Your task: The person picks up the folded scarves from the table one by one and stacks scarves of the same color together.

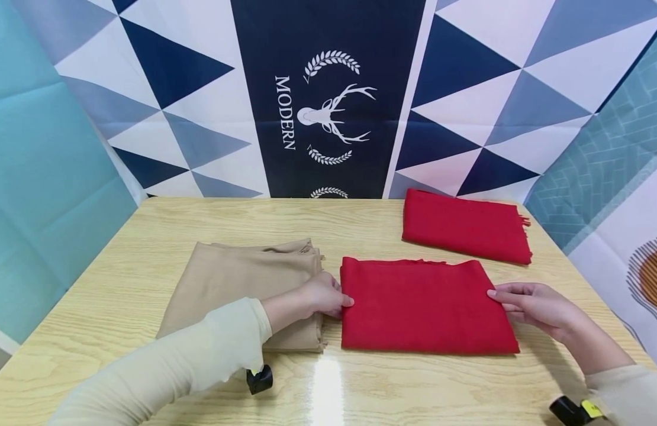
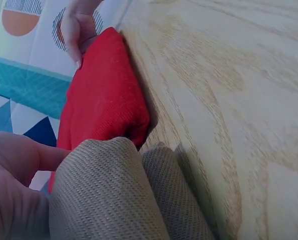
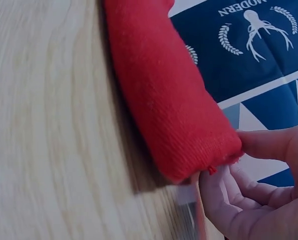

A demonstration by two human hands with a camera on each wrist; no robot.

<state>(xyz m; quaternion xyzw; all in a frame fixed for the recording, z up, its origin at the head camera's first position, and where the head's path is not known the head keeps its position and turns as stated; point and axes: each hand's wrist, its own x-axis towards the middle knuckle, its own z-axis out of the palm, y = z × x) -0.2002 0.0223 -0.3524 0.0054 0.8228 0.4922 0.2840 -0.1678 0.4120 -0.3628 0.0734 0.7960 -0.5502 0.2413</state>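
A folded red cloth (image 1: 424,307) (image 2: 103,95) (image 3: 164,85) lies flat in the middle of the wooden table (image 1: 121,284). My left hand (image 1: 328,299) (image 2: 13,185) lies over a folded beige cloth (image 1: 238,284) (image 2: 113,195), and its curled fingers pinch the red cloth's left edge. My right hand (image 1: 525,302) (image 3: 259,195) pinches the red cloth's right edge, with one finger on top and the others curled beneath. The right hand (image 2: 76,30) also shows at the cloth's far end in the left wrist view.
A second folded red cloth (image 1: 464,225) with a fringe lies at the table's back right. A patterned backdrop (image 1: 328,100) hangs behind the table, and teal sheets stand at both sides. Bare wood runs along the front edge (image 1: 328,390).
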